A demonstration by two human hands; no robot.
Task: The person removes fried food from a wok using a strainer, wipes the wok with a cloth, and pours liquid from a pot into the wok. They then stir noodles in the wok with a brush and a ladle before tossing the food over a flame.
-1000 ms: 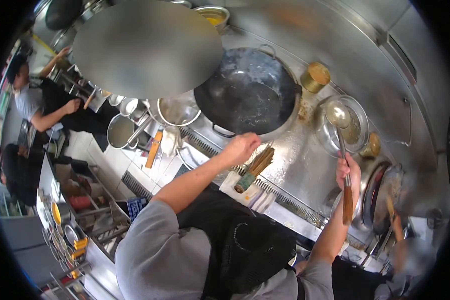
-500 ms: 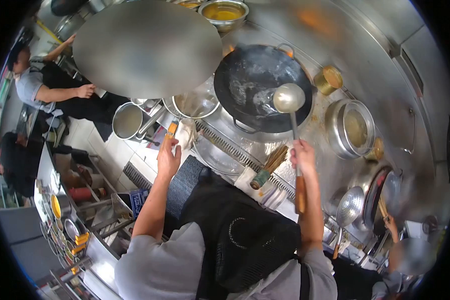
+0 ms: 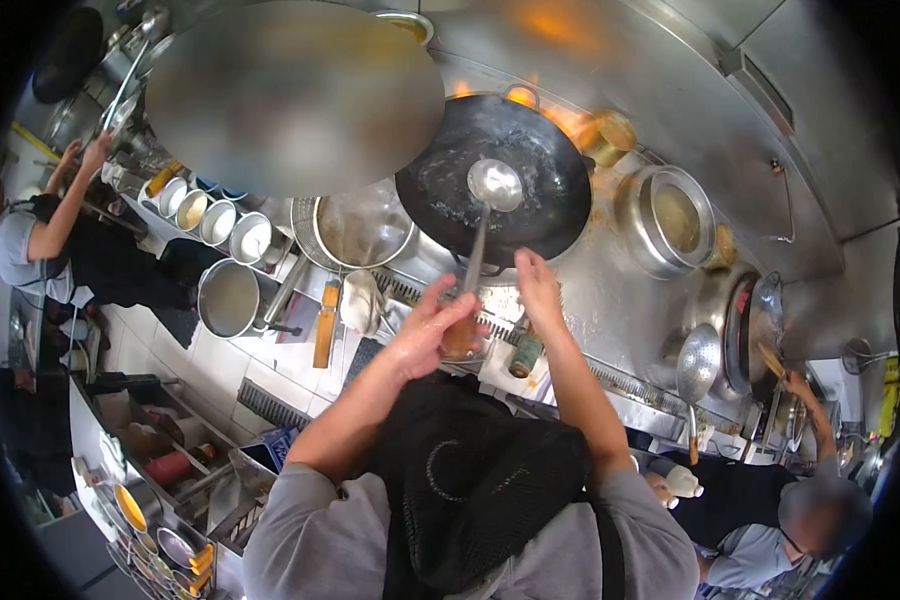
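A ladle [image 3: 495, 185] rests its bowl in the black wok [image 3: 550, 205], with liquid around it. Its wooden handle slants down toward me, and my left hand [image 3: 425, 330] is around it with the fingers loosely curled. To the right, my right hand [image 3: 538, 290] is held up apart from the ladle, fingers stretched and nothing visible in them. Below that hand lies a bamboo wok brush [image 3: 525, 357], its bristles mostly hidden by the hand and wrist. A folded cloth [image 3: 360, 302] sits left of my left hand, beside a wooden handle [image 3: 326, 325].
Flames [image 3: 523, 96] rise behind the wok. A colander [image 3: 365, 225] and a pot [image 3: 230, 298] stand left. Nested steel bowls [image 3: 665, 222] and a perforated skimmer [image 3: 698, 362] are right. One co-worker [image 3: 45, 240] stands far left, another [image 3: 735, 500] lower right.
The ladle has passed from my right hand to my left, its bowl shifting left in the wok. My left hand has left the wooden handle beside the cloth. My right hand has moved up and left.
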